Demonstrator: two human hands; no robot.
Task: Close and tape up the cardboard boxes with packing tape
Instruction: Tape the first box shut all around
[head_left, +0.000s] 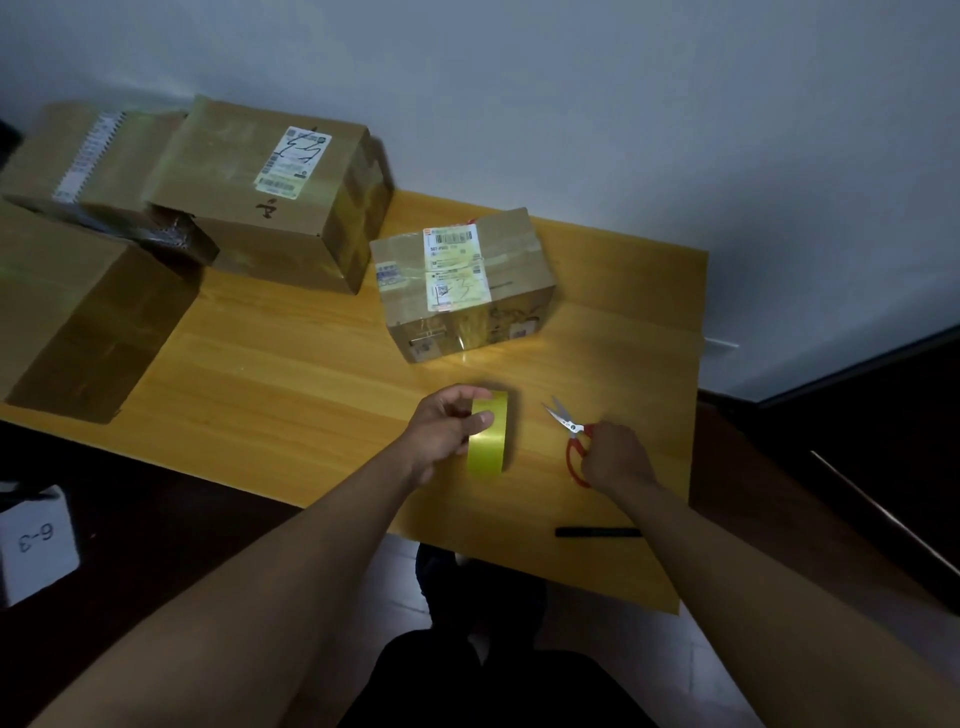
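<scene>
My left hand (447, 434) grips a yellow roll of packing tape (488, 441) standing on edge on the wooden table (291, 374). My right hand (615, 457) holds the red handles of a pair of scissors (569, 427), blades slightly apart and pointing up-left. A small taped cardboard box (462, 283) with shipping labels sits just beyond both hands. A larger closed box (270, 192) stands at the back left. Another box (88, 156) lies behind it, and a big box (78, 306) fills the left edge.
A black marker (597, 531) lies near the table's front edge under my right forearm. A white block marked "6-3" (36, 543) sits at the lower left off the table. A wall runs behind the table; dark floor lies to the right.
</scene>
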